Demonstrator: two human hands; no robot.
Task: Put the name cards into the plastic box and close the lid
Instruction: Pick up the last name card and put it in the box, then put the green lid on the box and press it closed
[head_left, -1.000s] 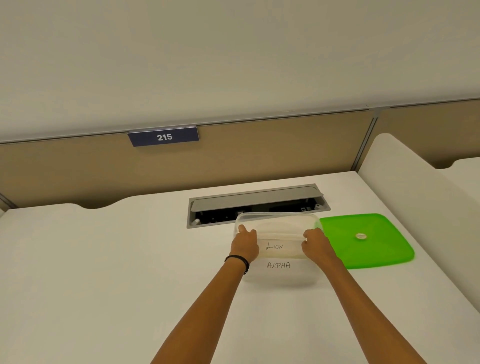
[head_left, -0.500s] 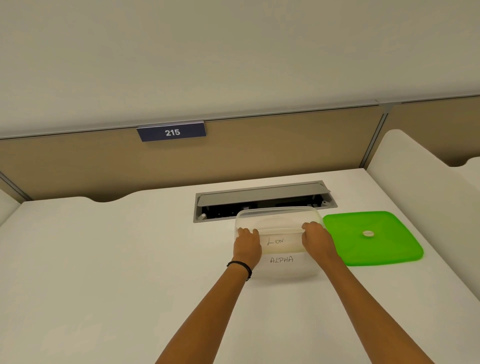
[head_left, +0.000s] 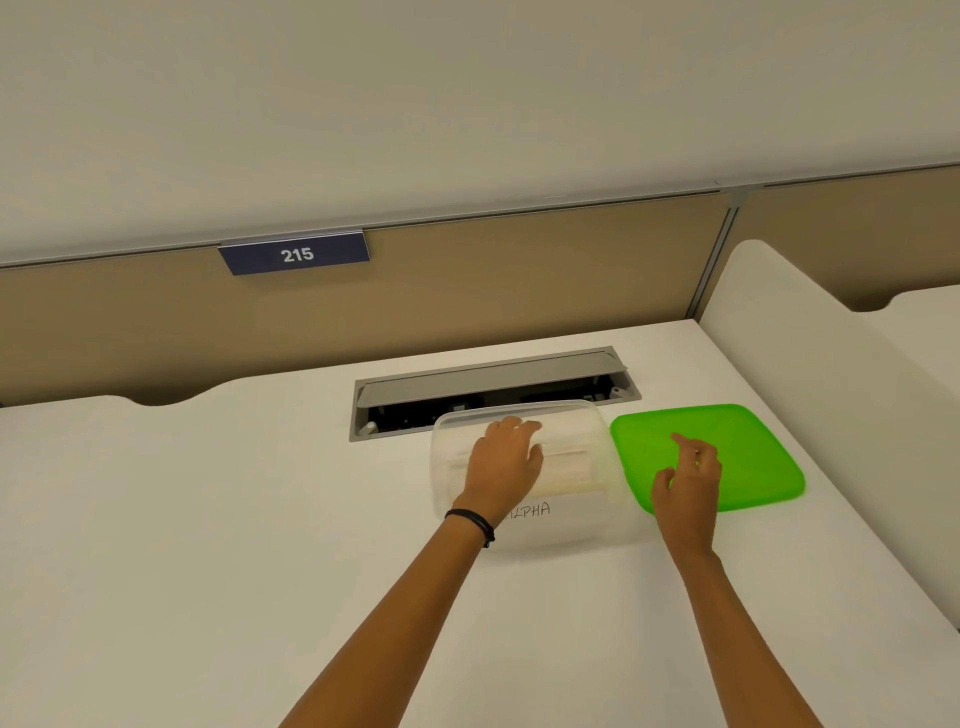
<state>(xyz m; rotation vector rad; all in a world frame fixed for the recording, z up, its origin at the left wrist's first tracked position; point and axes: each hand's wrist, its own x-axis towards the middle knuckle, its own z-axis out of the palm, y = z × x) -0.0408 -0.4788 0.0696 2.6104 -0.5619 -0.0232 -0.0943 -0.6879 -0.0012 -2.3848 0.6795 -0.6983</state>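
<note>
Starting at centre frame, the left hand (head_left: 501, 465) lies spread, fingers loose, over the open top of the plastic box (head_left: 524, 470), gripping nothing, more steadying or pressing down into it. The box sits on the white table (head_left: 208, 519), just in front of the grey cable hatch (head_left: 493, 387). It's translucent and thin-walled, so I'd judge it light and a bit flexible, likely to skid on that smooth top unless a hand stays on it. Through the near wall you can read one of the name cards (head_left: 530, 512), lettered ALPHA, with paler cards stacked behind it; they look like stiff light paper, easy to bend at the corners, so they want to sit below the rim before anything closes. Move right and there's the green lid (head_left: 743, 452), flat on the table just beside the box, its left edge close to the box's right wall. The right hand (head_left: 688, 475) hovers over the lid's near-left part, fingers open and curled, holding nothing; whether it touches the lid I can't tell. That lid looks thin, slick and springy; best taken by an edge or corner, thumb under, then pressed down around the rim.
</note>
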